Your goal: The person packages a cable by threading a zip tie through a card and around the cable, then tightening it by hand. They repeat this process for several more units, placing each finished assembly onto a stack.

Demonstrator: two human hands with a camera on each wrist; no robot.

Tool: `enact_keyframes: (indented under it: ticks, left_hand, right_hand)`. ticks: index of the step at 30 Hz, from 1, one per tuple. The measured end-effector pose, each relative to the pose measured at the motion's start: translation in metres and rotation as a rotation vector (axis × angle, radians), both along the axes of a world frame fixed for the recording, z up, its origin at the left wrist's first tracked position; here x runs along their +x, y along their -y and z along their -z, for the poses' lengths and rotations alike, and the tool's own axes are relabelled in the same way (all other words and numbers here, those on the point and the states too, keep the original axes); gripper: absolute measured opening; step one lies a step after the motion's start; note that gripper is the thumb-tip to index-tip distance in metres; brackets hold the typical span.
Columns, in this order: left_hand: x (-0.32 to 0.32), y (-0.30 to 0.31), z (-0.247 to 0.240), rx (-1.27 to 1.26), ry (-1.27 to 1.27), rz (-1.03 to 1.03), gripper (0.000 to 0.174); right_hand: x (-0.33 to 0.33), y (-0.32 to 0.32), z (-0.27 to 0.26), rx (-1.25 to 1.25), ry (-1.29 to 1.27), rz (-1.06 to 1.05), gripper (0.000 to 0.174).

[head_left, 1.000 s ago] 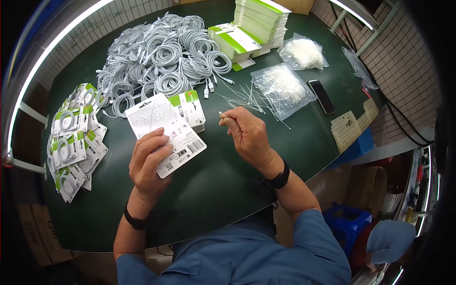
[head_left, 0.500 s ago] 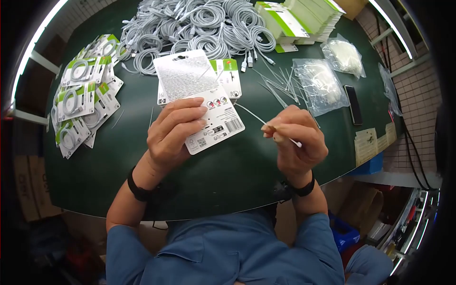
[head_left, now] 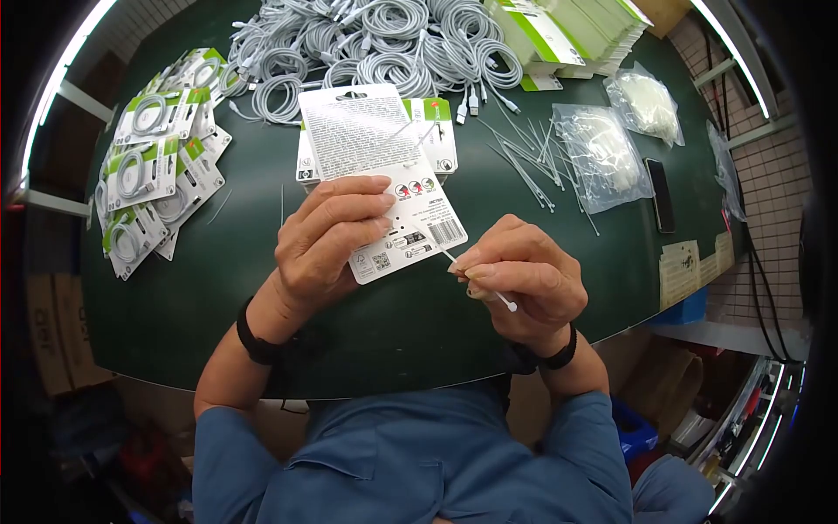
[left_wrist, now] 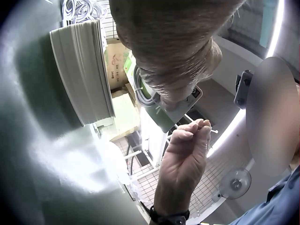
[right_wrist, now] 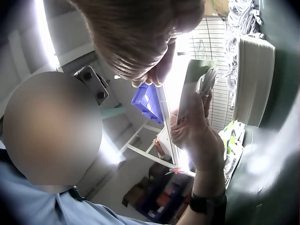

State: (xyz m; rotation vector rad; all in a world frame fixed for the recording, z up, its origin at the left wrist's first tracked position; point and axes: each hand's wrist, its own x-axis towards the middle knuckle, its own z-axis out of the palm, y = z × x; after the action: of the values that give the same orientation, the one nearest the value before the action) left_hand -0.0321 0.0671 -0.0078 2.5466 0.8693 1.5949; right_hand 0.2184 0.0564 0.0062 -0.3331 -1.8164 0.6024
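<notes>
My left hand grips a white packaging card, its printed back facing up, fingers across the lower left part. On the card's other side a coiled grey cable shows in the left wrist view. Thumb and fingertips of my right hand pinch a white cable tie, its head sticking out below the fingers. The tie's far end reaches the card's lower right edge, beside the barcode. Under the held card lies a stack of green and white cards.
A heap of coiled cables lies at the back, card stacks beside it. Finished-looking packs pile up at left. Loose cable ties, bags of ties and a phone lie at right.
My right hand has come in with the cable tie from the right, down and closer to the card, and the tie's end now meets the card's edge. The head view has shifted too.
</notes>
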Motion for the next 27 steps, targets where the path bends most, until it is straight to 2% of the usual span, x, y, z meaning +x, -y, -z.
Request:
enact_keyframes:
  ticks: [22, 27]
  left_hand:
    - [0.0042, 0.004, -0.0015, -0.012, -0.007, 0.007, 0.025]
    - [0.0098, 0.0092, -0.0086, -0.019, 0.002, 0.009, 0.026]
  right_hand:
    - [-0.0028, 0.0031, 0.003, -0.116, -0.009, -0.006, 0.021]
    - [-0.0044, -0.0039, -0.0032, -0.014, 0.064, 0.005, 0.024]
